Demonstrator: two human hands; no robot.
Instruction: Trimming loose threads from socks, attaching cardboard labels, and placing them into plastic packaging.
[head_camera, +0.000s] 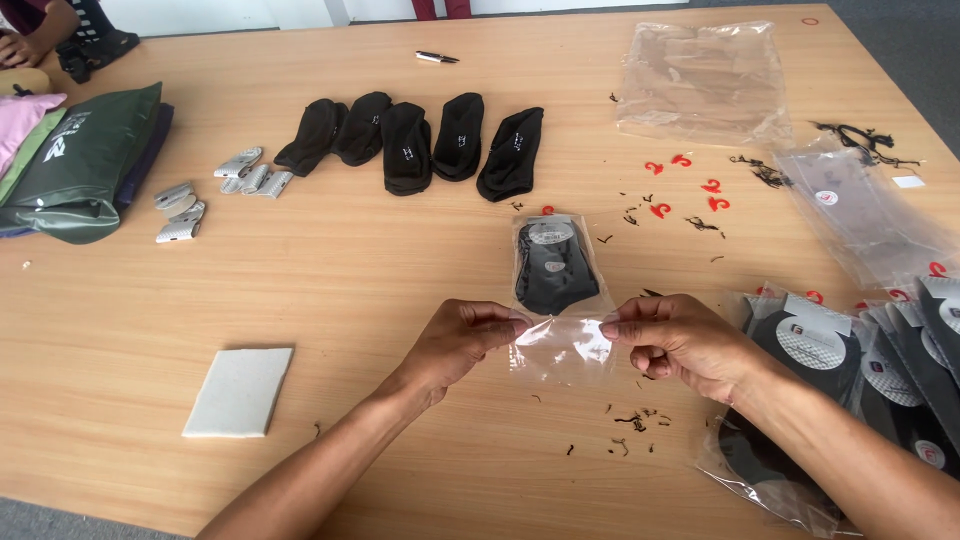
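Note:
A clear plastic bag (560, 320) lies on the wooden table (380, 270) with a folded black sock (553, 272) inside its far half. My left hand (462, 338) pinches the bag's near left edge. My right hand (678, 340) pinches its near right edge. The near part of the bag is transparent and stretched flat between my fingers.
Several loose black socks (420, 142) lie in a row at the back. Bagged socks (860, 370) pile at the right, empty clear bags (705, 80) behind them, red hooks (690, 185) between. White card (238, 390) front left, grey tags (215, 185), green pouch (85, 165), pen (436, 57).

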